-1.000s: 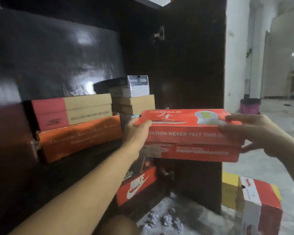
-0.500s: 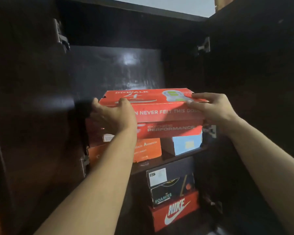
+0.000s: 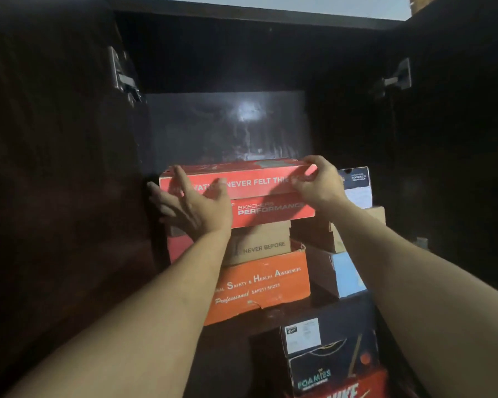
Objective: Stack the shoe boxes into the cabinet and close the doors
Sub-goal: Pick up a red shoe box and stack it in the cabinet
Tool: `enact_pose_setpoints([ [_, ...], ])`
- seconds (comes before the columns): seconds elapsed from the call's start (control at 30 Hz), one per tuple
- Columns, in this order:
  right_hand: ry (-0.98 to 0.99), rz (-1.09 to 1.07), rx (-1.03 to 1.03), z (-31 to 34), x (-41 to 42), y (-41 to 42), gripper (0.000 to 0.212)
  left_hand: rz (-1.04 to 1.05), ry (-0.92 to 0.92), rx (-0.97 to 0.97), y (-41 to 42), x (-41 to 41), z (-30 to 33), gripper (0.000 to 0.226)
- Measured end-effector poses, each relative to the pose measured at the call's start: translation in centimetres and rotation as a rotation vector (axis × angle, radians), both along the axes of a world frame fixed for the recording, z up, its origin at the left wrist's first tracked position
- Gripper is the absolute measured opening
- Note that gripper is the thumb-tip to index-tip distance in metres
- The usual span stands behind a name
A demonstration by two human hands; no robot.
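Observation:
A red Skechers shoe box (image 3: 259, 193) lies on top of the left stack on the upper shelf of the dark cabinet (image 3: 227, 124). Under it are a tan and red box (image 3: 259, 245) and an orange safety-shoe box (image 3: 265, 285). My left hand (image 3: 193, 205) has spread, straight fingers against the red box's front left corner. My right hand (image 3: 319, 182) curls over the box's top right corner, fingers on the lid. Both cabinet doors (image 3: 55, 168) stand open at either side.
To the right on the same shelf is a second stack with a dark box (image 3: 357, 182), a brown box (image 3: 314, 234) and a blue-ended box (image 3: 345, 274). Below the shelf lie a Foamies box (image 3: 322, 369) and a red Nike box (image 3: 348, 390). Metal hinges (image 3: 124, 79) jut from the frame.
The red box has gone deeper into the cabinet and come down onto the left stack. My left hand has opened its fingers against the box's front; my view has moved closer.

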State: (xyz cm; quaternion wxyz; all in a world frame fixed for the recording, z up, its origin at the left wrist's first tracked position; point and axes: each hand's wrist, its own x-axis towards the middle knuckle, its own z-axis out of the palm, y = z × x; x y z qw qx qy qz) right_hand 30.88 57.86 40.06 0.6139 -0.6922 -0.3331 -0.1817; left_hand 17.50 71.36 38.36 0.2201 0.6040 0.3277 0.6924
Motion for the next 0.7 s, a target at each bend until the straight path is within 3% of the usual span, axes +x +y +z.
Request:
enact_pose_setpoints([
  [0.13, 0.017, -0.028, -0.004, -1.7, 1.5, 2.7, 0.074, 0.133, 0.182, 0.105, 1.9, 0.6, -1.3, 0.088],
  [0.23, 0.07, -0.062, 0.077, -3.1, 2.2, 4.2, 0.057, 0.189, 0.335, 0.161, 2.7, 1.2, -2.1, 0.083],
  [0.33, 0.05, -0.161, -0.025, -3.7, 2.6, 5.5, 0.033, 0.227, 0.523, 0.221, 3.5, 2.0, -3.4, 0.086],
  [0.43, 0.007, -0.13, -0.101, -4.3, 3.1, 6.6, 0.023, 0.193, 0.661, 0.197, 4.8, 2.2, -4.8, 0.09],
  [0.57, -0.1, -0.025, -0.172, -5.3, 3.1, 7.5, 0.034, 0.137, 0.832, 0.087, 6.4, 1.9, -5.8, 0.092],
  [0.7, -0.123, 0.016, -0.23, -5.7, 2.9, 7.7, 0.046, 0.148, 0.937, 0.122, 7.0, 1.2, -6.3, 0.092],
])
